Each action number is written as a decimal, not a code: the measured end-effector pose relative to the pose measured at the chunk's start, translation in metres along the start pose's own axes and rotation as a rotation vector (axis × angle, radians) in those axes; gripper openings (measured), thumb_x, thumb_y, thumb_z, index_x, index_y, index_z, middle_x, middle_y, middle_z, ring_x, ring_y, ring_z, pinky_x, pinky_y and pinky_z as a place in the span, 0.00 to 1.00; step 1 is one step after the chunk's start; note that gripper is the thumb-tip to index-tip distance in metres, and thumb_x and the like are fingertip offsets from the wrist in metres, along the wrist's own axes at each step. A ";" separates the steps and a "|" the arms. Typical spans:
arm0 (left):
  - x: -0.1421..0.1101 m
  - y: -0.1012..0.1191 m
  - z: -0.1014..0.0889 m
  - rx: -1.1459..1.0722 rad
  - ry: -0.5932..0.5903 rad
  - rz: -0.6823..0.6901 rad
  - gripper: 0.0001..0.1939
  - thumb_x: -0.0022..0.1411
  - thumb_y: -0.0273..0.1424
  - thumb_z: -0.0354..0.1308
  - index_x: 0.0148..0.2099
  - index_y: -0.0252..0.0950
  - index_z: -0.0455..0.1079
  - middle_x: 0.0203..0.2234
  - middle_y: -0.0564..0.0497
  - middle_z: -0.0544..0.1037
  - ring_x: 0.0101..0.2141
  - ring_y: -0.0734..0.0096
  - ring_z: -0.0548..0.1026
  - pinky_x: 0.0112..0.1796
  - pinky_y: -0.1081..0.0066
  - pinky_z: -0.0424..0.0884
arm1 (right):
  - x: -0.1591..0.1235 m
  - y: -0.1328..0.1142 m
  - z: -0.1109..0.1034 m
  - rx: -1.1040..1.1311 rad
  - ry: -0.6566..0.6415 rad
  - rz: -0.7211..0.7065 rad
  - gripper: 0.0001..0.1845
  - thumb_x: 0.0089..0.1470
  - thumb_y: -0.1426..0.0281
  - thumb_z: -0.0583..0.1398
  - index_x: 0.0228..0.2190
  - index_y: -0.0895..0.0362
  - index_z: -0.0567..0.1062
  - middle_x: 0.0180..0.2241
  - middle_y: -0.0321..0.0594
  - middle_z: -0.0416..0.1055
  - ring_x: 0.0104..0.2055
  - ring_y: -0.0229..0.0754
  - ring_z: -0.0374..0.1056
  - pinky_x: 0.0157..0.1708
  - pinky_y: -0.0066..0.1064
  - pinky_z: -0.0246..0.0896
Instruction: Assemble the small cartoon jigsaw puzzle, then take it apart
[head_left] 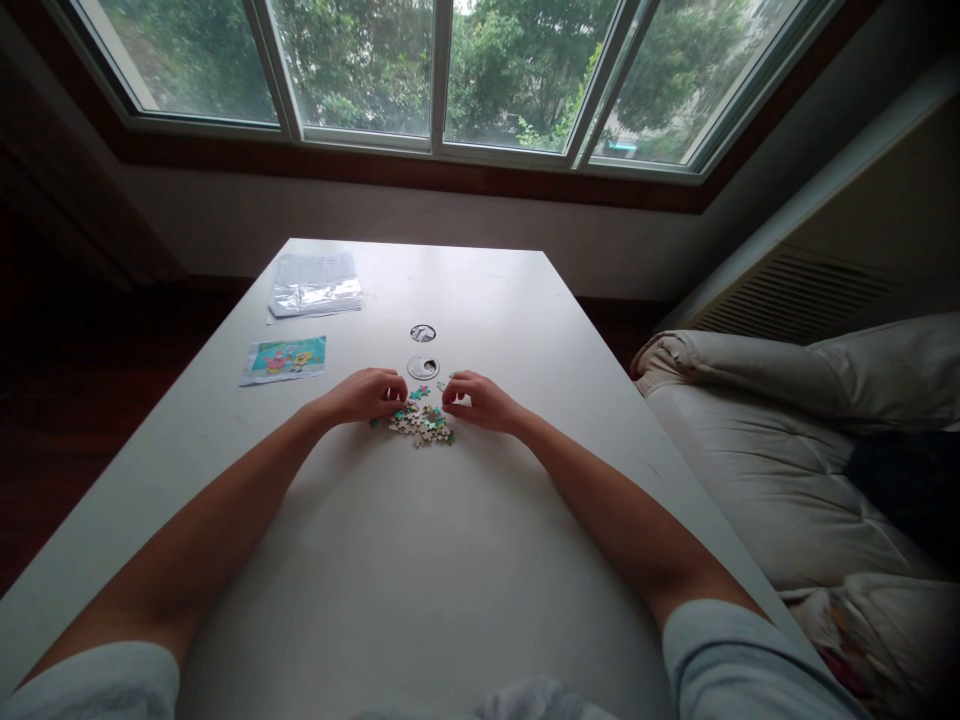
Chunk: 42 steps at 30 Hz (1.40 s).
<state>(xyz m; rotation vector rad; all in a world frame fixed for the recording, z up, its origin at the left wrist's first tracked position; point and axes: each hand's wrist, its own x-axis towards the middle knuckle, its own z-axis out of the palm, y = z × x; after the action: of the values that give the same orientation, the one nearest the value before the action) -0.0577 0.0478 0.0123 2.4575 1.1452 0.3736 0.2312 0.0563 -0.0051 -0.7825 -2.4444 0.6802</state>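
A small heap of jigsaw puzzle pieces (421,428) lies on the white table, some with pale backs up and others showing teal and green. At its left edge is my left hand (373,393), fingers curled and closed at the pieces. Across the heap, my right hand (481,400) has its fingers bent in and its thumb low beside the pile. What either set of fingertips holds is too small to make out. Just beyond the heap, a few colored pieces (419,392) sit between the hands.
Two round black-and-white discs (423,367) lie past the pieces, one behind the other. To the left is a colorful cartoon picture sheet (289,358), with a clear plastic packet (315,285) behind it. A cushioned beige seat (750,450) stands right of the table (420,580).
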 end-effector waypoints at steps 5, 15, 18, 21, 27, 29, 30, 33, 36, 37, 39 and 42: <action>0.001 0.002 0.002 -0.103 -0.009 -0.063 0.09 0.59 0.38 0.60 0.36 0.39 0.76 0.29 0.53 0.77 0.28 0.72 0.71 0.30 0.74 0.64 | 0.000 0.020 -0.003 -0.030 0.261 0.157 0.05 0.60 0.67 0.61 0.34 0.55 0.76 0.32 0.37 0.73 0.32 0.38 0.66 0.36 0.31 0.61; 0.004 -0.010 0.005 0.054 0.265 -0.203 0.07 0.63 0.34 0.56 0.39 0.38 0.74 0.32 0.52 0.78 0.30 0.70 0.72 0.33 0.71 0.65 | -0.009 0.040 -0.012 -0.529 0.285 0.387 0.05 0.61 0.73 0.59 0.35 0.53 0.76 0.37 0.42 0.73 0.42 0.45 0.66 0.40 0.32 0.59; 0.003 -0.018 0.006 0.261 0.388 -0.244 0.06 0.65 0.32 0.55 0.39 0.38 0.73 0.36 0.48 0.78 0.35 0.64 0.73 0.35 0.68 0.65 | -0.008 0.037 -0.009 -0.531 0.215 0.388 0.04 0.62 0.71 0.60 0.36 0.53 0.76 0.37 0.41 0.73 0.40 0.44 0.66 0.38 0.32 0.58; 0.001 -0.023 0.008 0.389 0.390 -0.255 0.06 0.66 0.31 0.54 0.38 0.39 0.73 0.36 0.46 0.77 0.38 0.61 0.73 0.37 0.66 0.65 | -0.007 0.036 -0.006 -0.517 0.207 0.388 0.05 0.62 0.67 0.60 0.37 0.53 0.77 0.37 0.41 0.73 0.41 0.44 0.67 0.38 0.33 0.59; 0.002 -0.025 0.012 0.369 0.331 -0.266 0.07 0.65 0.32 0.56 0.38 0.39 0.75 0.36 0.48 0.77 0.37 0.62 0.73 0.35 0.66 0.65 | -0.006 0.036 -0.003 -0.493 0.263 0.259 0.08 0.63 0.66 0.60 0.41 0.52 0.79 0.42 0.43 0.73 0.47 0.48 0.66 0.45 0.38 0.62; 0.002 -0.025 0.013 0.321 0.342 -0.271 0.07 0.64 0.32 0.56 0.38 0.40 0.75 0.37 0.48 0.77 0.37 0.62 0.73 0.35 0.66 0.65 | -0.005 0.037 -0.001 -0.466 0.248 0.178 0.08 0.62 0.66 0.61 0.42 0.52 0.79 0.44 0.43 0.74 0.49 0.48 0.65 0.49 0.39 0.62; 0.002 -0.025 0.014 0.301 0.349 -0.269 0.08 0.64 0.32 0.55 0.38 0.40 0.76 0.37 0.48 0.77 0.37 0.62 0.73 0.36 0.66 0.65 | -0.005 0.037 0.000 -0.454 0.233 0.147 0.08 0.62 0.67 0.61 0.42 0.52 0.79 0.45 0.43 0.74 0.49 0.48 0.65 0.50 0.40 0.61; 0.003 -0.023 0.017 0.272 0.373 -0.242 0.09 0.66 0.32 0.55 0.38 0.40 0.76 0.37 0.48 0.77 0.38 0.62 0.73 0.38 0.66 0.66 | -0.004 0.038 0.004 -0.428 0.203 0.106 0.08 0.62 0.67 0.61 0.42 0.52 0.79 0.47 0.41 0.75 0.52 0.49 0.65 0.51 0.42 0.60; 0.005 -0.021 0.019 0.269 0.366 -0.186 0.09 0.66 0.33 0.55 0.39 0.40 0.77 0.37 0.48 0.77 0.39 0.61 0.73 0.41 0.64 0.67 | -0.003 0.040 0.007 -0.411 0.186 0.102 0.09 0.63 0.66 0.60 0.43 0.51 0.79 0.48 0.41 0.76 0.53 0.49 0.65 0.52 0.43 0.59; 0.005 -0.021 0.020 0.268 0.358 -0.165 0.09 0.66 0.33 0.56 0.39 0.40 0.77 0.37 0.48 0.77 0.40 0.61 0.72 0.42 0.64 0.67 | -0.003 0.040 0.008 -0.410 0.180 0.103 0.09 0.64 0.66 0.60 0.44 0.51 0.79 0.49 0.41 0.76 0.53 0.49 0.65 0.52 0.43 0.59; 0.006 -0.020 0.022 0.263 0.344 -0.130 0.08 0.65 0.33 0.56 0.40 0.40 0.78 0.38 0.48 0.77 0.40 0.61 0.72 0.43 0.63 0.68 | -0.002 0.040 0.009 -0.413 0.169 0.105 0.10 0.65 0.66 0.58 0.44 0.51 0.79 0.49 0.41 0.76 0.52 0.49 0.66 0.51 0.42 0.58; 0.007 -0.020 0.023 0.257 0.339 -0.106 0.09 0.65 0.33 0.57 0.41 0.41 0.79 0.39 0.48 0.77 0.41 0.60 0.71 0.45 0.62 0.69 | -0.001 0.040 0.009 -0.424 0.158 0.108 0.12 0.66 0.65 0.57 0.46 0.50 0.79 0.49 0.42 0.76 0.51 0.48 0.66 0.50 0.42 0.58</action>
<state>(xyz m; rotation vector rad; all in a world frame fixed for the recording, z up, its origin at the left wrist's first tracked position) -0.0574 0.0593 -0.0173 2.6029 1.5405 0.6678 0.2423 0.0810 -0.0354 -1.0897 -2.4403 0.1234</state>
